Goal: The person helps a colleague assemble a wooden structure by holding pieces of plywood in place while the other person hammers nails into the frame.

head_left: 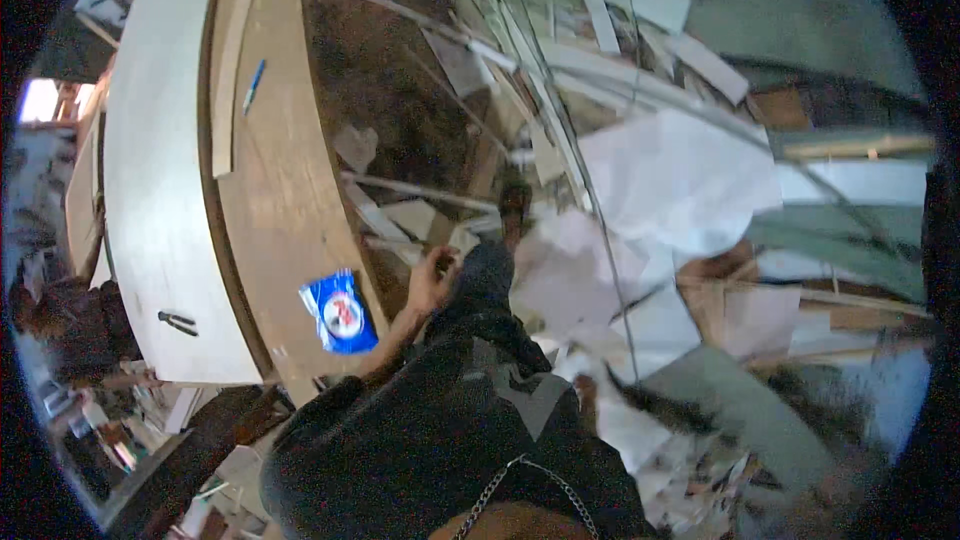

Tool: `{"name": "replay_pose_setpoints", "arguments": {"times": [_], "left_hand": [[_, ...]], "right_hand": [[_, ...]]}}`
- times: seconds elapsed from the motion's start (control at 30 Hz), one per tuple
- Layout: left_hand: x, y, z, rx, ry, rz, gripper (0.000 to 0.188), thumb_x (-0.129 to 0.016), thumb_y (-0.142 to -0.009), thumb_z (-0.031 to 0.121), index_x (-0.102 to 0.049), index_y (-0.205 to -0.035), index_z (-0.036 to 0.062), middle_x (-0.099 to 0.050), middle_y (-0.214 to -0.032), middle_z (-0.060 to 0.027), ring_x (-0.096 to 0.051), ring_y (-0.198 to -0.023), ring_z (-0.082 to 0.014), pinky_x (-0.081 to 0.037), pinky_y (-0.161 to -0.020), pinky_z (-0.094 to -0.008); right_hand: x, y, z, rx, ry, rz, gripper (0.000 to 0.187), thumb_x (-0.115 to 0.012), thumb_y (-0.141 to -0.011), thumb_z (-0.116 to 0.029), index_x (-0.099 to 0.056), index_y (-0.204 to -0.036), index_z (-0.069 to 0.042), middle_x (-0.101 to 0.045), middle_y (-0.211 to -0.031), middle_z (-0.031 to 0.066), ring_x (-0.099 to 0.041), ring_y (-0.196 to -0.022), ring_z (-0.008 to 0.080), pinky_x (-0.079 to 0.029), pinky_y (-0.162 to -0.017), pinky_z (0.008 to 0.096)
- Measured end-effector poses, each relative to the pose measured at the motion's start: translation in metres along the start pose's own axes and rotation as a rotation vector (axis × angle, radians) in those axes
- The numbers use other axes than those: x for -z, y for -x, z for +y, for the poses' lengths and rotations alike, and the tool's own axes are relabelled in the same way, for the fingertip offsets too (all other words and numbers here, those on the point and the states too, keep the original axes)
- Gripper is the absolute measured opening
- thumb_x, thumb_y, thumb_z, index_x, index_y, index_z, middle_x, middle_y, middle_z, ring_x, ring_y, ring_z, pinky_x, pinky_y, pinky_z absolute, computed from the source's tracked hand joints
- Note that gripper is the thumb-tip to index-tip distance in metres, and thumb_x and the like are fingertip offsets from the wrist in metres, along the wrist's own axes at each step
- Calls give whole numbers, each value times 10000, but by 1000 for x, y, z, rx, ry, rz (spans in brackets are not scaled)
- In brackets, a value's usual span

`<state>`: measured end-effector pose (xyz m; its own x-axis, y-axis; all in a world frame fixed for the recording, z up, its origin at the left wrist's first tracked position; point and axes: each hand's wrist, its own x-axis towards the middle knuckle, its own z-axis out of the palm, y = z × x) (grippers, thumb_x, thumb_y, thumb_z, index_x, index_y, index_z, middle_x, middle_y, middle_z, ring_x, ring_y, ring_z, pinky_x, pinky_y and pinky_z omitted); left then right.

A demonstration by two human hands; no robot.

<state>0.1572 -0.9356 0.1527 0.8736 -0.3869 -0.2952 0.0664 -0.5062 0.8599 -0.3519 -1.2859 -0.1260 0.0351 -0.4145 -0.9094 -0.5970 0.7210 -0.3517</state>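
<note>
My left hand [432,278] hangs low beside my dark trousers, its fingers loosely bent and apart, with nothing visible in them. Left of that forearm, a shiny blue packet [340,313] with a white round patch lies near the edge of a long wooden board [290,180]. Farther up this board lies a blue pen [254,86]. A pair of dark-handled pliers [178,322] rests on the white panel [160,170] to the left. At my right side a small blurred brownish patch [586,395] looks like part of my right hand or forearm; its fingers cannot be made out.
A narrow wood strip [233,70] lies along the board. Offcuts, long thin strips [425,20] and white sheets [680,175] litter the floor ahead and to the right. A dark beam [190,465] and more scraps are at lower left. The picture is blurred.
</note>
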Motion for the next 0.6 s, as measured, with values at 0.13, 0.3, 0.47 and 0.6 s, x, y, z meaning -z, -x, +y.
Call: {"name": "replay_pose_setpoints", "arguments": {"times": [0.13,0.3,0.47,0.6], "left_hand": [[15,-98,-10,49,-24,-11,297,-579,-850,241,-557,-1052,24,-631,-933,-160,-626,-819,-302,-484,-725,-389],[68,-237,91,-175,-130,237,276,-558,-865,240,-584,-1026,17,-628,-967,-168,-616,-896,-304,-471,-753,-379],[161,-345,124,-91,-14,493,239,-579,-860,217,-598,-992,19,-634,-953,-156,-625,-882,-287,-475,-729,-338],[236,-431,103,-116,-128,742,225,-598,-856,188,-599,-998,14,-642,-906,-151,-629,-820,-247,-480,-686,-314]], "right_hand": [[-103,-37,-190,129,113,-116,487,-430,-842,-438,-499,-1193,-107,-593,-1064,127,-562,-920,392,-360,-860,631],[-190,-40,-352,212,190,-249,474,-428,-842,-430,-512,-1169,-97,-608,-1026,129,-578,-875,394,-389,-811,637],[-299,-49,-452,139,349,-323,463,-426,-842,-422,-526,-1145,-86,-622,-987,132,-595,-830,395,-418,-762,643],[-350,-94,-600,-11,58,-280,311,-447,-845,-313,-548,-1036,-89,-596,-692,101,-601,-543,278,-482,-385,429]]}}
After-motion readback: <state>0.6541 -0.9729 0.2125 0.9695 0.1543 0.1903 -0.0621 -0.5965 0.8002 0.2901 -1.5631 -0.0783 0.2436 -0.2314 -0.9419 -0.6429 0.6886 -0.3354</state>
